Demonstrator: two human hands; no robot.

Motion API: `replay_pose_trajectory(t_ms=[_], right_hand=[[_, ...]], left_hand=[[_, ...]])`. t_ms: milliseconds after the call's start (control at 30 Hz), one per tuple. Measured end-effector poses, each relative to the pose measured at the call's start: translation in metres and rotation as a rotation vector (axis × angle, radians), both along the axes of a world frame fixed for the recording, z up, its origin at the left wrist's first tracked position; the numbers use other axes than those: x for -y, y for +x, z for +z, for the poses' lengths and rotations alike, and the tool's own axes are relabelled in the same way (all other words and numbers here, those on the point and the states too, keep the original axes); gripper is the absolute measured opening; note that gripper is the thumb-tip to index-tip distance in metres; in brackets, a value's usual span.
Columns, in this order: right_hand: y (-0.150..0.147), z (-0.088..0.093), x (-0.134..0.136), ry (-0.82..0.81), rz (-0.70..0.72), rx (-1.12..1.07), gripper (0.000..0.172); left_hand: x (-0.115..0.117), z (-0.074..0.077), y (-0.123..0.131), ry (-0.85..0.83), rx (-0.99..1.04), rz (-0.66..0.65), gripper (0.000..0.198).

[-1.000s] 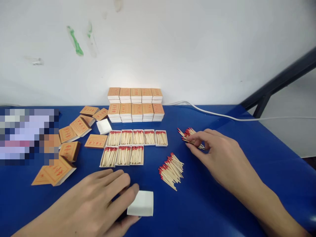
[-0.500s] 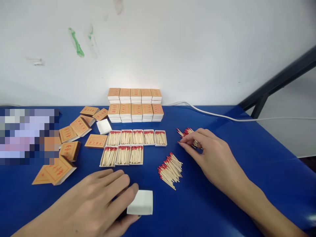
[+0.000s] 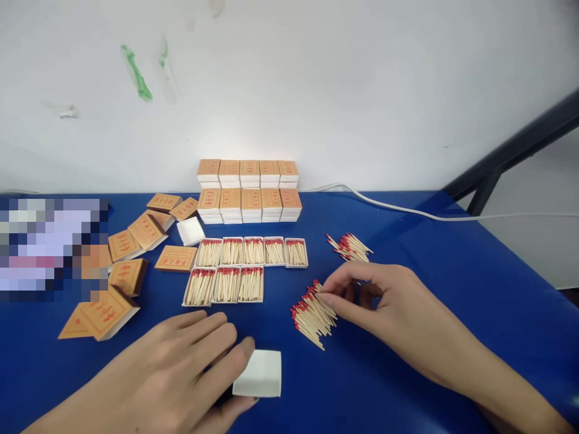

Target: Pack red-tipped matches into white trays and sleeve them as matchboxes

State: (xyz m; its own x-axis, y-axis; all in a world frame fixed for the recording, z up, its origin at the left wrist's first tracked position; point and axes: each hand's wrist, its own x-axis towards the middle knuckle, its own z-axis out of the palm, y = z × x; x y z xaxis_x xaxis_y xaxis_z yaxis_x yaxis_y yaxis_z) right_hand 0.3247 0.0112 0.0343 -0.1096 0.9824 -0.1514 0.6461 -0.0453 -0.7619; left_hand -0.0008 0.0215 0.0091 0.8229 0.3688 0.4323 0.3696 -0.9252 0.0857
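Observation:
My left hand [image 3: 181, 367] grips an empty white matchbox tray [image 3: 257, 374] between thumb and fingers, low in the view. Thumb and forefinger of my right hand [image 3: 384, 301] are pinched together on a match at the upper right edge of a fanned pile of red-tipped matches [image 3: 314, 319]; most of that match is hidden. Behind this hand lies a second loose pile of matches [image 3: 350, 247]. Left of the piles, two rows of open trays filled with matches [image 3: 239, 284] stand side by side.
Stacked orange matchboxes [image 3: 251, 199] line the back near the wall. Loose matchbox covers [image 3: 126, 274] lie scattered at left, with another empty white tray [image 3: 190, 231] near them. A white cable [image 3: 398, 208] crosses the back right of the blue table [image 3: 429, 241].
My right hand has moved from the far match pile down and toward me to the nearer pile, fingers still pinched. My left hand stays on the tray.

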Motion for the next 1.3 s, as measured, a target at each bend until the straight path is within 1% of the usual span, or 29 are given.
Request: replay_pose_trajectory(t_ms=[133, 200, 267, 333, 400, 467, 567, 700, 900, 1033, 1200, 1300], right_hand=[[0.007, 0.001, -0.003, 0.112, -0.104, 0.015, 0.028], [0.017, 0.0, -0.006, 0.173, -0.171, 0.094, 0.027], [0.028, -0.002, -0.009, 0.227, -0.203, 0.213, 0.024], [0.039, -0.005, -0.011, 0.233, -0.176, 0.315, 0.022], [0.048, -0.007, -0.011, 0.193, -0.14, 0.38, 0.025], [0.054, -0.008, -0.009, 0.14, -0.111, 0.41, 0.028], [0.058, -0.009, -0.007, 0.114, -0.087, 0.436, 0.024], [0.05, -0.006, -0.006, 0.107, -0.027, 0.383, 0.022], [0.022, 0.005, -0.003, 0.064, -0.038, 0.149, 0.024], [0.007, 0.003, -0.001, 0.015, -0.002, 0.018, 0.024], [0.006, -0.002, -0.003, 0.033, -0.027, 0.018, 0.026], [0.015, -0.003, -0.007, 0.136, -0.079, 0.11, 0.025]], left_hand=[[-0.001, -0.001, 0.0, 0.015, -0.004, 0.006, 0.034], [-0.001, -0.001, -0.001, 0.018, -0.002, 0.007, 0.034], [-0.001, -0.002, -0.001, 0.024, 0.0, 0.002, 0.035], [0.0, -0.001, -0.001, 0.024, -0.012, 0.002, 0.036], [0.0, 0.0, 0.0, 0.026, -0.021, 0.001, 0.038], [0.0, 0.002, 0.0, 0.022, -0.027, 0.004, 0.039], [0.0, 0.004, 0.0, 0.012, -0.034, 0.006, 0.039], [-0.001, 0.002, -0.001, 0.017, -0.025, 0.001, 0.038], [-0.002, 0.0, 0.003, 0.02, -0.007, 0.007, 0.036], [-0.003, 0.003, 0.005, 0.002, 0.004, -0.01, 0.036], [-0.001, 0.002, 0.0, 0.013, -0.003, -0.016, 0.035], [-0.001, 0.001, -0.001, 0.017, -0.01, -0.016, 0.036]])
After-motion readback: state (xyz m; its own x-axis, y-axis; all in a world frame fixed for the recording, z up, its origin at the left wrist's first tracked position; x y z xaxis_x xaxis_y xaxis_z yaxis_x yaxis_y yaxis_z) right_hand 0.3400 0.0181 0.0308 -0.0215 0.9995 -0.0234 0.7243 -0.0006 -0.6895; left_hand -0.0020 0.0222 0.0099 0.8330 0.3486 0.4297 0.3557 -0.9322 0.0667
